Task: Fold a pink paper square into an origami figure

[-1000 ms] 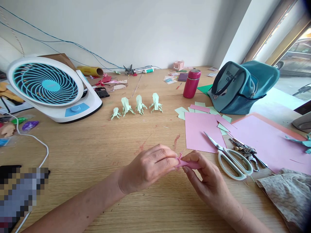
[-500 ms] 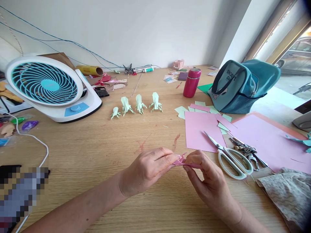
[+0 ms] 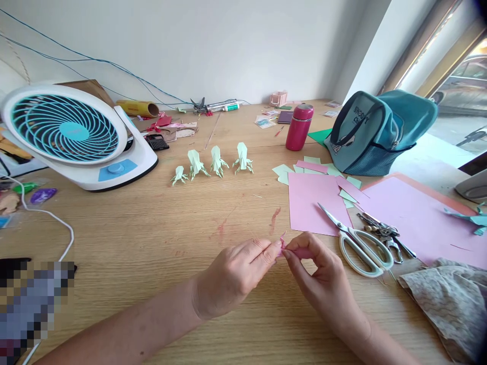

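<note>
Between my hands is a small piece of folded pink paper [image 3: 282, 245], with a thin pointed tip sticking up; most of it is hidden by my fingers. My left hand [image 3: 240, 267] pinches its left side. With thumb and forefinger, my right hand [image 3: 318, 268] grips the right side, the fingertips of both hands almost touching. Beyond them, several pale green folded paper insects [image 3: 218, 161] stand in a row on the wooden table [image 3: 144, 238].
Right of my hands lie white-handled scissors [image 3: 361, 248], keys [image 3: 386, 233], pink sheets [image 3: 314, 200] and a grey cloth [image 3: 449, 299]. Farther back stand a red flask [image 3: 299, 129] and a blue bag [image 3: 375, 134]. A fan [image 3: 83, 139] occupies the left, its white cord [image 3: 57, 215] trailing forward.
My left hand has turned slightly and its fingers have curled in more. My right fingertips have moved left, closer to the left ones. The pink tip now points more upright.
</note>
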{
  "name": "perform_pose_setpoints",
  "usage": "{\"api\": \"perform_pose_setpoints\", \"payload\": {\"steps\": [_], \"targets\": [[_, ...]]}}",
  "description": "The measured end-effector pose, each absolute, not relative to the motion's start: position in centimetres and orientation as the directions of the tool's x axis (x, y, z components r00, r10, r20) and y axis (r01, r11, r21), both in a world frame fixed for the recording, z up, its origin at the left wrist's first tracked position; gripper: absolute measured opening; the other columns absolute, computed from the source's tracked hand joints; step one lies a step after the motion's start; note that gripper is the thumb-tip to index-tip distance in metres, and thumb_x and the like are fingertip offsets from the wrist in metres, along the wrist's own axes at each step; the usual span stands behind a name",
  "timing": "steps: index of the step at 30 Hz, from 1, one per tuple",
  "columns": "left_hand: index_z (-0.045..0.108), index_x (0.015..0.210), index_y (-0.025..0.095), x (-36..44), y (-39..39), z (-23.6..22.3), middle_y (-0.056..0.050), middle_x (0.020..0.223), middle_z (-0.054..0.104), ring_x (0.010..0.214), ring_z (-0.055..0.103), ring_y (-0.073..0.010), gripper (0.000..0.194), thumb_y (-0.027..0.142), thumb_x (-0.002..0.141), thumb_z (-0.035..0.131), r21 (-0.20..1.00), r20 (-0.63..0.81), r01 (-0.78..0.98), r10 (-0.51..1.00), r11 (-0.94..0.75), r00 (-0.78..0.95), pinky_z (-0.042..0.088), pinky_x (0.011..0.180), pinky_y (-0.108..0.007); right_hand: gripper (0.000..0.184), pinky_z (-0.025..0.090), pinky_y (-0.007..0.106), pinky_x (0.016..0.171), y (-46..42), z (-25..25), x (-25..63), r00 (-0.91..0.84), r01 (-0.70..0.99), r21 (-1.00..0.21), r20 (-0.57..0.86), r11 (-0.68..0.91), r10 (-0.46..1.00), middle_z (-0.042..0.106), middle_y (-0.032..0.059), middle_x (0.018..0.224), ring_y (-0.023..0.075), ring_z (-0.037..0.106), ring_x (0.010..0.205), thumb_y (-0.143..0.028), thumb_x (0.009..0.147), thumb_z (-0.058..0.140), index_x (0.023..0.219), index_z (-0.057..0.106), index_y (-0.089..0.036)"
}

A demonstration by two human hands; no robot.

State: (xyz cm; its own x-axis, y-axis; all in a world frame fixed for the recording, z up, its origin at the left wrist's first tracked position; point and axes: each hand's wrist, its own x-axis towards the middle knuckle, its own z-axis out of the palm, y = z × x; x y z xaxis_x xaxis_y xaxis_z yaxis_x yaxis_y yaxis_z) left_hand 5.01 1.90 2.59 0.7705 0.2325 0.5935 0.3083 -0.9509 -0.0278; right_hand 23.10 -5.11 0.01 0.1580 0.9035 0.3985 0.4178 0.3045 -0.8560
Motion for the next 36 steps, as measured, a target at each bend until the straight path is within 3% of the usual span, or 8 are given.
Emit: {"api": "perform_pose_setpoints", "payload": {"steps": [5,12,17,21,26,36], "targets": [[0.062,0.116,0.011,5.1,1.8,2.5,-0.007,0.100,0.074,0.090,0.072,-0.0147,0.019,0.012,0.099,0.053,0.120,0.555,0.322,0.332,-0.939,0.763,0.062,0.079,-0.025,0.014,0.052,0.027,0.064,-5.0,0.1,23.0,0.206,0.312,-0.931,0.263,0.192,0.943,0.066,0.0011,0.074,0.0155,0.066,0.070,-0.028,0.095,0.062,0.083,0.061,-0.021],[0.058,0.127,0.011,4.9,2.1,2.4,-0.009,0.103,0.074,0.092,0.073,-0.0151,0.028,0.012,0.100,0.052,0.227,0.515,0.279,0.358,-0.933,0.779,0.061,0.080,-0.025,0.022,0.050,0.025,0.058,-4.8,0.0,22.9,0.233,0.131,-0.985,0.140,0.112,0.962,0.068,0.0021,0.071,0.0153,0.064,0.064,-0.040,0.092,0.065,0.083,0.062,-0.020],[0.065,0.119,0.014,5.3,2.4,2.3,-0.007,0.098,0.074,0.089,0.071,-0.0136,0.023,0.013,0.099,0.055,0.478,0.507,0.214,0.467,-0.852,0.725,0.059,0.078,-0.022,0.023,0.053,0.024,0.060,-4.5,-0.1,23.1,0.189,-0.005,-0.994,0.106,0.109,0.976,0.068,0.0033,0.078,0.0151,0.063,0.068,-0.042,0.090,0.068,0.086,0.061,-0.020],[0.069,0.113,0.014,5.3,2.9,2.5,-0.006,0.095,0.074,0.084,0.071,-0.0129,0.019,0.013,0.096,0.060,0.593,0.495,0.182,0.534,-0.784,0.686,0.056,0.075,-0.021,0.014,0.054,0.025,0.066,-4.8,-0.3,23.5,0.138,0.074,-0.987,0.155,0.146,0.978,0.068,0.0036,0.090,0.0161,0.065,0.079,-0.033,0.091,0.067,0.099,0.062,-0.022],[0.071,0.110,0.014,5.2,3.3,2.8,-0.004,0.088,0.075,0.075,0.069,-0.0121,0.018,0.013,0.093,0.064,0.645,0.457,0.171,0.555,-0.745,0.695,0.054,0.069,-0.020,0.008,0.055,0.028,0.072,-5.1,-0.5,23.8,0.120,0.232,-0.947,0.254,0.222,0.960,0.069,0.0045,0.093,0.0178,0.066,0.086,-0.024,0.093,0.063,0.101,0.063,-0.023],[0.072,0.112,0.016,5.3,3.0,2.4,-0.005,0.088,0.075,0.066,0.067,-0.0102,0.021,0.023,0.096,0.062,0.805,0.298,0.181,0.649,-0.565,0.700,0.054,0.060,-0.018,0.006,0.057,0.029,0.069,-5.1,-0.1,23.2,0.168,0.277,-0.937,0.266,0.214,0.949,0.071,0.0051,0.086,0.0184,0.069,0.079,-0.026,0.093,0.063,0.094,0.064,-0.021]]}}
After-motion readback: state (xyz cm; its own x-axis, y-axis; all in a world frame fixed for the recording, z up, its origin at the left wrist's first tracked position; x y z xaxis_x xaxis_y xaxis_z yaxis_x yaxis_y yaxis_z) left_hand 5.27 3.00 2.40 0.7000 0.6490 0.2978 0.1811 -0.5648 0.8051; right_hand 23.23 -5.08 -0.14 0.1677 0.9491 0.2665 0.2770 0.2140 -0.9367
